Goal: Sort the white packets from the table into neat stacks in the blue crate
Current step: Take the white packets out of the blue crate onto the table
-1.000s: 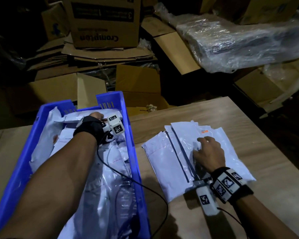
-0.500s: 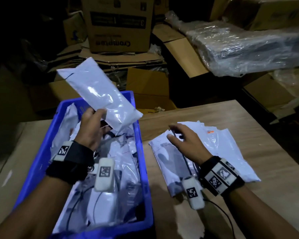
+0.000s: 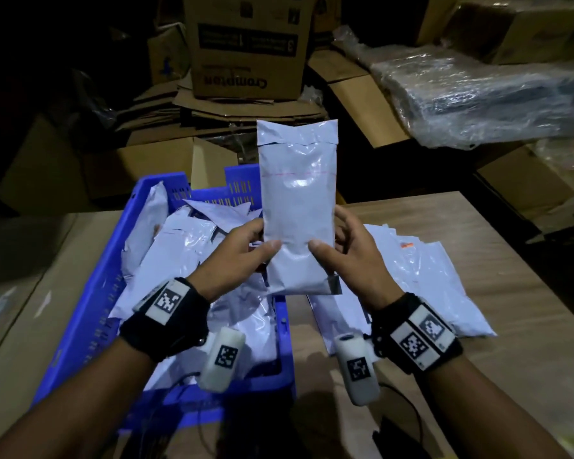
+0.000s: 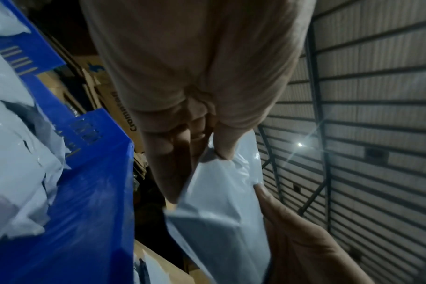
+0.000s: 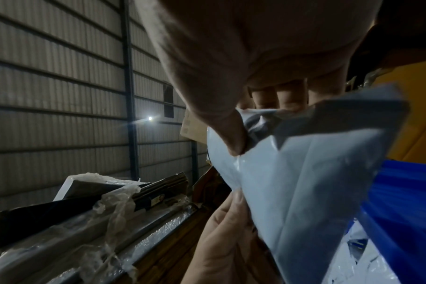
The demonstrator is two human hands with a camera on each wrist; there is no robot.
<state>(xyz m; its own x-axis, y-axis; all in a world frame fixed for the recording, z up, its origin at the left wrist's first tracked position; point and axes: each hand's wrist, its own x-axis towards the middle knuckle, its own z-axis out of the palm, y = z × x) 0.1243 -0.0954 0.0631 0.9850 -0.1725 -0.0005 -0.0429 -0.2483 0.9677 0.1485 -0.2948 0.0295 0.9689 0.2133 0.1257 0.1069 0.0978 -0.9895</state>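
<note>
A long white packet (image 3: pixel 297 200) stands upright in the air over the crate's right wall. My left hand (image 3: pixel 242 253) grips its lower left edge, thumb in front, and my right hand (image 3: pixel 342 250) grips its lower right edge the same way. The left wrist view shows the packet (image 4: pixel 221 211) pinched under my thumb; in the right wrist view the packet (image 5: pixel 304 182) is held likewise. The blue crate (image 3: pixel 93 309) at the left holds several white packets (image 3: pixel 179 246) lying loosely. More white packets (image 3: pixel 424 286) lie in a pile on the wooden table at the right.
The wooden table (image 3: pixel 494 246) runs to the right and far edges. Behind it are cardboard boxes (image 3: pixel 246 48), flattened cardboard and a plastic-wrapped bundle (image 3: pixel 484 94). Cables trail from both wrist cameras over the table's near part.
My left hand lifted a packet out of the crate and turned it upright. My right hand left the pile on the table and took hold of the packet's other edge.
</note>
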